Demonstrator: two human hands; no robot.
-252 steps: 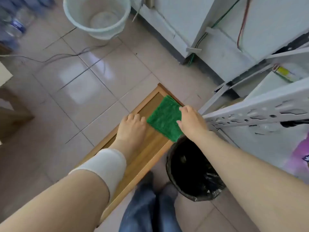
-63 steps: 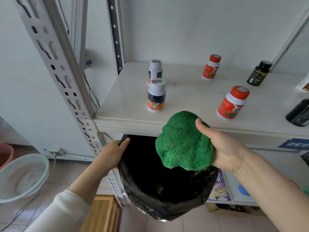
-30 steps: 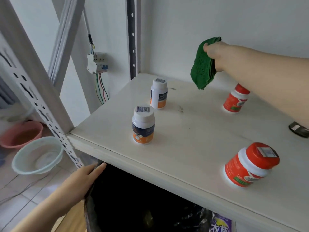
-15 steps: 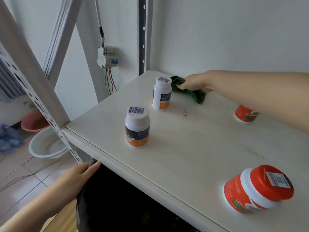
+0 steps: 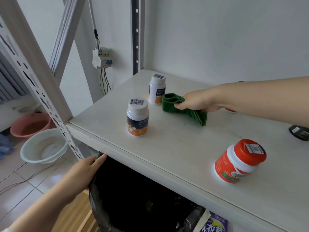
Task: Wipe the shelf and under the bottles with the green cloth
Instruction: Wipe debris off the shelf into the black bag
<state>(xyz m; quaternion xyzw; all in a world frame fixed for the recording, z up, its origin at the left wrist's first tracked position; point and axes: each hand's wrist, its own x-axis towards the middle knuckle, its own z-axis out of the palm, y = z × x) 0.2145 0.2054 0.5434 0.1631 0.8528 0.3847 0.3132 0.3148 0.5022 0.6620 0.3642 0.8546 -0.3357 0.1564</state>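
White walls back a pale shelf held by a grey slotted metal frame, with tiled floor below on the left. Under the shelf's near edge sits a bin lined with a glossy black bag; its inside is too dark to make out what it holds. On the floor to the left a pale round basin looks to have a little water in it, and a pink basin stands just behind it.

The right hand reaches in from the right and lies on the green cloth, fingers curled and pinching the bunched, nubbly fabric against the shelf. The cloth is on the far left part of the shelf, just right of the far white bottle. The left hand rests on the rim of the black bag, fingers stretched and close together, gripping nothing that I can see.

A second white bottle with an orange and dark label stands nearer. At the near right stands a squat orange bottle with a red lid. A dark object lies at the right edge.
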